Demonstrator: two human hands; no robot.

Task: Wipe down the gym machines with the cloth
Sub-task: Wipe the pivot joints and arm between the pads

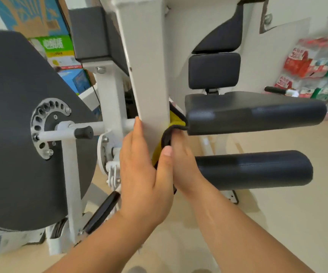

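Observation:
A white upright beam (149, 75) of the gym machine runs down the middle of the view. A yellow cloth (176, 120) with a black hem is wrapped on the beam's right side. My left hand (141, 174) lies flat against the beam's lower front, fingers straight and pointing up, thumb pressing the cloth's hem. My right hand (182, 160) comes in from the right and grips the cloth, whose hem loops over its fingers; the fingertips are hidden behind cloth and beam.
A big black disc cover (11, 125) with a perforated selector plate and a white handle bar fills the left. Black seat pad (247, 111), back pad (214, 70) and roller pad (253, 169) stand right of the beam. Boxes sit at the back left, packaged goods at the right wall.

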